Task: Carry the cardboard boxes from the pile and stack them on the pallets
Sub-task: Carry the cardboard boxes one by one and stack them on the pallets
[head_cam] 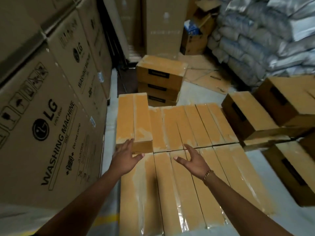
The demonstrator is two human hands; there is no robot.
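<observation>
Warehouse floor: a flat layer of taped boxes point(185, 167) (pallet beneath hidden). One upper box point(134, 120) sits at the far-left corner. Left hand point(125, 155) touches its near end, fingers spread; right hand point(192, 160) hovers open, empty. Square it flush. All cartons sealed; contents unseen.

This was a warehouse or storage room. At nine o'clock, large washing machine cartons point(51, 106) stood stacked in a high wall. At two o'clock, white filled sacks point(259, 36) were piled up in many layers. Tall cartons point(163, 26) stood at twelve o'clock. In the middle, many long cardboard boxes point(179, 150) lay side by side in rows, and more boxes point(160, 77) stood stacked behind them on the pale concrete floor point(110, 198).
</observation>
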